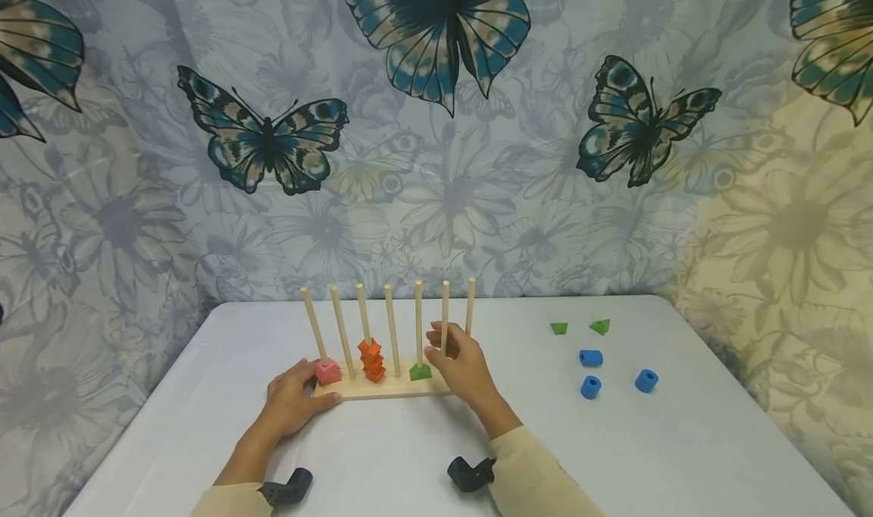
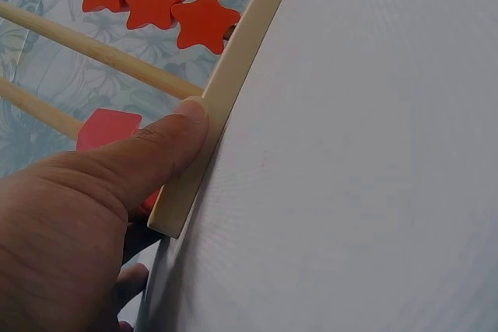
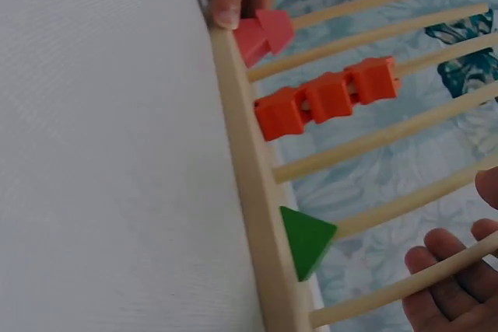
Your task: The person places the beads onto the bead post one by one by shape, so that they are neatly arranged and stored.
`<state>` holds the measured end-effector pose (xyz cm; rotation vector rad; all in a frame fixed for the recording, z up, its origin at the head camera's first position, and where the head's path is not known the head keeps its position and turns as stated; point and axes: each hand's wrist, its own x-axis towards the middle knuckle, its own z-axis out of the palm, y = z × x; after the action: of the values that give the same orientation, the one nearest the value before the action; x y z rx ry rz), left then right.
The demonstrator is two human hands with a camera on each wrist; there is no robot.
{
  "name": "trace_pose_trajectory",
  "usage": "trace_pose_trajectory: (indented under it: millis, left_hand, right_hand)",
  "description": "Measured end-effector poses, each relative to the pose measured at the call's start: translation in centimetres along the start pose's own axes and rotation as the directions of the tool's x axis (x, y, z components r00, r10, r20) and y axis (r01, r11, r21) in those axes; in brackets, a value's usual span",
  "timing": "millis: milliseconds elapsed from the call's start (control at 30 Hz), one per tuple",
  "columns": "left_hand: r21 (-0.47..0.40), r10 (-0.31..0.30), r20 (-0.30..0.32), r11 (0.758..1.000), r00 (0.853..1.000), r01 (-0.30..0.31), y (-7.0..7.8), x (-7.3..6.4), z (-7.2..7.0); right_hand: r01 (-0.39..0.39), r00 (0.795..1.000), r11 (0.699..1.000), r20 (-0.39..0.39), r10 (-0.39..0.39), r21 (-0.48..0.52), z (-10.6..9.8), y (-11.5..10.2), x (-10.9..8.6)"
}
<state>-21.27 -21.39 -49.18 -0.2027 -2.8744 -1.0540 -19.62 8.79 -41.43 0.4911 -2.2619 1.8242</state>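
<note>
A wooden peg board (image 1: 395, 389) with several upright pegs stands on the table. My left hand (image 1: 289, 403) grips its left end, the thumb (image 2: 175, 130) along the front edge and the fingers behind. Pink blocks (image 1: 328, 372) sit low on the leftmost peg, beside that hand. Three orange star beads (image 1: 372, 361) are stacked on the third peg from the left. A green triangular block (image 1: 420, 371) lies at the foot of the third peg from the right. My right hand (image 1: 460, 361) is around the second peg from the right, its fingers (image 3: 443, 277) loosely bent behind it, with no block in them.
Two green triangular blocks (image 1: 559, 328) lie at the back right of the white table (image 1: 409, 456). Nearer are three blue cylinder beads (image 1: 590, 386) with holes. A butterfly-print cloth (image 1: 457, 198) hangs behind the table.
</note>
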Motion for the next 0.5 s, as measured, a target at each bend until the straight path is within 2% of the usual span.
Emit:
trace_pose_trajectory:
  millis: [100, 267, 500]
  left_hand:
    - [-0.001, 0.0, 0.001, 1.0, 1.0, 0.0, 0.0, 0.0, 0.0]
    - [0.005, -0.002, 0.007, 1.0, 1.0, 0.002, 0.1, -0.1, 0.0]
    - [0.005, 0.014, 0.001, 1.0, 1.0, -0.014, 0.3, -0.2, -0.3]
  right_hand:
    - [0.014, 1.0, 1.0, -0.003, -0.014, -0.008, -0.6, -1.3, 0.0]
    - [0.099, 0.995, 0.995, -0.023, -0.1, -0.018, -1.7, -3.3, 0.0]
    - [0.254, 0.963, 0.966, -0.078, -0.256, -0.04, -3.5, -5.3, -0.2]
